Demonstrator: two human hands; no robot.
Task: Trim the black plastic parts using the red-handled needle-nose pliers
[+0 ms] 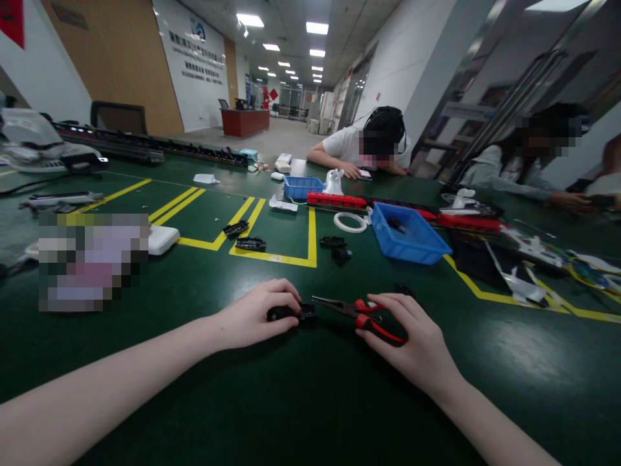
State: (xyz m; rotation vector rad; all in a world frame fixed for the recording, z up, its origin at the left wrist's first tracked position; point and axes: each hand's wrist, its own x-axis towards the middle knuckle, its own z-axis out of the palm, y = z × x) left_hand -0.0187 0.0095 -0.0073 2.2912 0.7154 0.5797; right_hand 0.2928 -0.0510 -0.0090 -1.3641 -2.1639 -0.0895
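Observation:
My left hand [266, 312] is closed around a small black plastic part [306, 312] just above the green table. The part's right end pokes out past my fingertips and looks hollow. In my right hand [412, 330] are needle-nose pliers [345, 308] with red and black handles. Their long jaws point left, slightly apart, with the tips close to the black part's upper right edge. I cannot tell whether they touch it. A dark object [403, 290] lies behind my right hand, partly hidden.
Several black plastic pieces [250, 243] lie beyond my hands, some near yellow tape lines. A blue bin [410, 234] holds a dark item, with a white ring [350, 222] beside it. A smaller blue basket [303, 188] stands further back. A person [378, 139] leans on the far side.

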